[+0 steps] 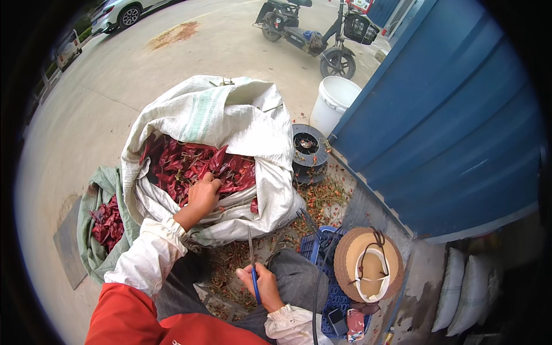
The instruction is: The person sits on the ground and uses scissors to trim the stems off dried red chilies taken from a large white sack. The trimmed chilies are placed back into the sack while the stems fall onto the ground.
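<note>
A white woven sack (276, 129) with rolled-down edges stands before me, holding many dried red chillies (172, 161). My left hand (202, 196) reaches over its near rim, fingertips down among the chillies. Whether the fingers pinch a chilli is hidden. Close to my lap, my right hand (265, 286) grips scissors (253, 271) by their blue handles. The slim metal blades look closed and point away from me, toward the sack. To the left, a green woven sack (118, 233) contains more dark red chilli pieces (106, 222).
Cut stems and chilli bits (327, 187) litter the ground. Right of me, a blue plastic crate (332, 280) bears a straw hat (345, 250) and phones (355, 323). Beyond are a black spool (308, 146), a white bucket (325, 105), an electric scooter (302, 39) and a blue metal door (431, 116).
</note>
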Demonstrator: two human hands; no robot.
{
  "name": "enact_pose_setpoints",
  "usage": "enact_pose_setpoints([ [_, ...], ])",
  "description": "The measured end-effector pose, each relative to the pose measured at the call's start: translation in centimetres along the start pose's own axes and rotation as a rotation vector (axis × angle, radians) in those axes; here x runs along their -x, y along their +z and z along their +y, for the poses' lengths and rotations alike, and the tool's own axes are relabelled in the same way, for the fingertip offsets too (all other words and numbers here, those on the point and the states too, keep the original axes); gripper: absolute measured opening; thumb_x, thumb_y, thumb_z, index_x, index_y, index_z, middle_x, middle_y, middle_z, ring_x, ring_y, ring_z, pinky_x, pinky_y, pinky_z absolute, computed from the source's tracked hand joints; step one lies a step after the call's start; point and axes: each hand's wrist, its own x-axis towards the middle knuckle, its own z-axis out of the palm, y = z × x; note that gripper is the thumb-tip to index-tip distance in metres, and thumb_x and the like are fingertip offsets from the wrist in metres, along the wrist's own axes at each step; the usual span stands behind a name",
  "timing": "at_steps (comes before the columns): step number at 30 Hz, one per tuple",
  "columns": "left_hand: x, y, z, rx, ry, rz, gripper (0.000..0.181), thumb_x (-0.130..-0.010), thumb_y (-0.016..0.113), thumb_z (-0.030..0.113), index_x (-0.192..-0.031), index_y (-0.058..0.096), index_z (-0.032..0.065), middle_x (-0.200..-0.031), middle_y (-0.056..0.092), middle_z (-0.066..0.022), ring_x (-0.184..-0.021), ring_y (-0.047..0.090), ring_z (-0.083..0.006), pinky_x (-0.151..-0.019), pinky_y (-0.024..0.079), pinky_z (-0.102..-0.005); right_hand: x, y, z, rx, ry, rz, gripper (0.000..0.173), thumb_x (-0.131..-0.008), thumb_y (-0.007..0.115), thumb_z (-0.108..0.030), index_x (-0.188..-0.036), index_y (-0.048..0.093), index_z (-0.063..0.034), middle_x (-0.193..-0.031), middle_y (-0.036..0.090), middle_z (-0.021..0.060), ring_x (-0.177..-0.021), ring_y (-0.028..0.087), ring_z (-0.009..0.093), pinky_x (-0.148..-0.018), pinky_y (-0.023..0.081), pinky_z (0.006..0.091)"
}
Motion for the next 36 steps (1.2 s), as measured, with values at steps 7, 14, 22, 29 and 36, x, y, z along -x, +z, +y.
enact_pose_setpoints([
  [7, 5.6, -7.2, -4.1, 1.24, -0.474, 0.015, 0.021, -0.097, 0.059, 0.025, -0.11, 0.065, 0.0087, -0.095, 0.07, -0.0018, -0.065, 0.06, -0.0057, -0.05, 0.044, -0.0199, -0.2, 0.2, -1.4, -0.005, 0.027, -0.004, 0.033, -0.085, 0.075, -0.033, -0.082, 0.062, -0.0025, -0.058, 0.06, 0.005, -0.051, 0.056, 0.01, -0.052, 0.045, 0.0278],
  [14, 11.8, -7.5, 0.0, 1.981, -0.722, -0.014, 0.021, -0.1, 0.052, 0.027, -0.108, 0.059, 0.008, -0.105, 0.07, -0.0096, -0.057, 0.058, -0.0073, -0.045, 0.042, -0.0189, 0.3, 1.9, -1.3, 0.304, -0.175, -0.063, 0.044, -0.079, 0.078, -0.041, -0.085, 0.058, -0.0023, -0.063, 0.058, 0.0083, -0.057, 0.059, 0.026, -0.055, 0.047, 0.0376],
  [22, 15.4, -5.1, 4.3, 2.051, -0.892, -0.122, 0.015, -0.099, 0.054, 0.027, -0.101, 0.06, 0.0129, -0.105, 0.07, -0.0062, -0.072, 0.06, -0.0124, -0.058, 0.046, -0.027, 0.8, 1.6, -1.4, 0.491, -0.279, 0.042, 0.057, -0.078, 0.073, -0.051, -0.097, 0.054, 0.0, -0.089, 0.061, 0.0191, -0.081, 0.062, 0.039, -0.062, 0.049, 0.0466],
  [29, 16.7, -4.8, 5.0, 1.977, -0.921, -0.223, 0.017, -0.098, 0.056, 0.03, -0.104, 0.061, 0.0151, -0.108, 0.069, -0.0059, -0.084, 0.062, -0.0148, -0.067, 0.049, -0.0319, 0.9, 1.1, -1.3, 0.459, -0.206, 0.023, 0.049, -0.076, 0.078, -0.046, -0.078, 0.056, -0.0027, -0.069, 0.063, 0.0139, -0.062, 0.064, 0.035, -0.055, 0.048, 0.0427],
  [36, 17.6, -6.7, 2.9, 0.943, -0.502, 0.317, 0.059, -0.089, 0.067, 0.027, -0.136, 0.044, 0.0016, -0.131, 0.053, -0.0109, -0.105, 0.057, -0.0216, -0.086, 0.047, -0.033, 1.1, 0.8, -0.6, 0.375, -0.173, 0.032, 0.05, -0.078, 0.075, -0.051, -0.071, 0.057, -0.0043, -0.063, 0.064, 0.0121, -0.057, 0.064, 0.033, -0.052, 0.049, 0.0429],
])
